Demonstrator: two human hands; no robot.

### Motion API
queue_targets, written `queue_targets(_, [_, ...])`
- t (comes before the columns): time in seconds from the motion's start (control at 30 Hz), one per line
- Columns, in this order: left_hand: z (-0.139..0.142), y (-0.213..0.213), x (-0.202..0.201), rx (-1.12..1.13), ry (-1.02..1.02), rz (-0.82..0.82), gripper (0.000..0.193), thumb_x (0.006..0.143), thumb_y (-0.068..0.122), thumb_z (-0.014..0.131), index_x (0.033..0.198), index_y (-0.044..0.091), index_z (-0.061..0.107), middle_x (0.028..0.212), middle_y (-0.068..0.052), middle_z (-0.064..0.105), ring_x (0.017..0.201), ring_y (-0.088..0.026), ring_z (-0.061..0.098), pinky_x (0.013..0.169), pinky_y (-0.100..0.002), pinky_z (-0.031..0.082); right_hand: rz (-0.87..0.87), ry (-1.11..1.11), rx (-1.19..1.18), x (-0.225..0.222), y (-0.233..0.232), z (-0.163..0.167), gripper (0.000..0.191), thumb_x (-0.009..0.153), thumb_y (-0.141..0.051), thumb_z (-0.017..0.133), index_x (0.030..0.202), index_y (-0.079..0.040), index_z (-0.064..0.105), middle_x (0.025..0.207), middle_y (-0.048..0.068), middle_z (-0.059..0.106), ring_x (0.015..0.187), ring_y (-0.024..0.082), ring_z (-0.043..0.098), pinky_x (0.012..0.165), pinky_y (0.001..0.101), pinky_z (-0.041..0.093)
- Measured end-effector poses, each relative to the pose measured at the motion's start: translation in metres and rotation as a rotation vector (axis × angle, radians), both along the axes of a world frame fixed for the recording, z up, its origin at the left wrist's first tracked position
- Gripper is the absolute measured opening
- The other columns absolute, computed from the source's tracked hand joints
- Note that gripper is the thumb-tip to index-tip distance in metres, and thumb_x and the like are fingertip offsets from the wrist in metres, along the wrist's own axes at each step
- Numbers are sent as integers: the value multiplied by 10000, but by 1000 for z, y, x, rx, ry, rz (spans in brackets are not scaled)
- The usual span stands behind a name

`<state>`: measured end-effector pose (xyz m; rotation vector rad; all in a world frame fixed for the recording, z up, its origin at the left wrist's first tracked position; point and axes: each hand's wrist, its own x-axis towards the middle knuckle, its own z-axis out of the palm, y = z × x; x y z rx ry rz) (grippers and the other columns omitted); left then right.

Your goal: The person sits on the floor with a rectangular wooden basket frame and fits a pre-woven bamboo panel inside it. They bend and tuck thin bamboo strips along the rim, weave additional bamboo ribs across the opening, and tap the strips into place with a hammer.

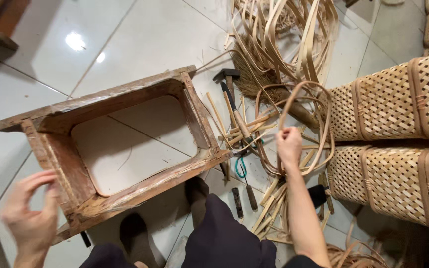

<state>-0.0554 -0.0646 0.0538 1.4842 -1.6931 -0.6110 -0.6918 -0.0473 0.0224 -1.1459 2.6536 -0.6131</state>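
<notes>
Head view looks down at a white tiled floor (140, 30). A coiled bamboo strip (299, 126) is held up by the right hand (289, 144). The strip is thin, flat and light tan. It is bent into a few round loops that hang over a pile of short bamboo sticks (274, 203). The fingers of the right hand are closed tight around the top of the loops.

The left hand (31, 213) is seen at the lower left. Its fingers are spread open and nothing is held in it. It is just beside the corner of an old wooden frame (50, 154). Whether the frame is touched cannot be told.

The wooden frame is shaped like a box with no bottom. Its wood is brown, rough and worn. Nothing is kept inside it, and the white floor is seen through the hole.

Two woven bamboo baskets (398, 104) are laid on their sides at the right. What is inside them cannot be seen.

A hammer (227, 79) and a knife with a wooden handle (235, 111) are laid on the floor between the frame and the loops. A small brush of dry fibres (259, 74) is seen near them. More long bamboo strips (294, 34) are heaped at the top. Dark trousers (224, 238) are seen at the bottom.
</notes>
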Motion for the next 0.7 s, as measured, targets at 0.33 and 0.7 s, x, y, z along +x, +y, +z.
queue_targets(0.33, [99,-62,-171,-374,314,-721,840,762,366,830,1398,-45,467,1363,-204,557,1226,-336,583,1068,-399,487,570,-1000,-955,205,-19,199,180,1126,-139,531,1244,-39,438,1104,96,593,921,192,721,752,385,682])
queue_targets(0.7, [113,-110,-6,450,1093,-353,493,1074,475,518,1182,2,604,671,62,431,511,-53,420,487,-248,424,1521,387,-74,230,-60,140,437,951,-348,635,1342,-159,587,1116,45,709,936,247,698,840,406,562])
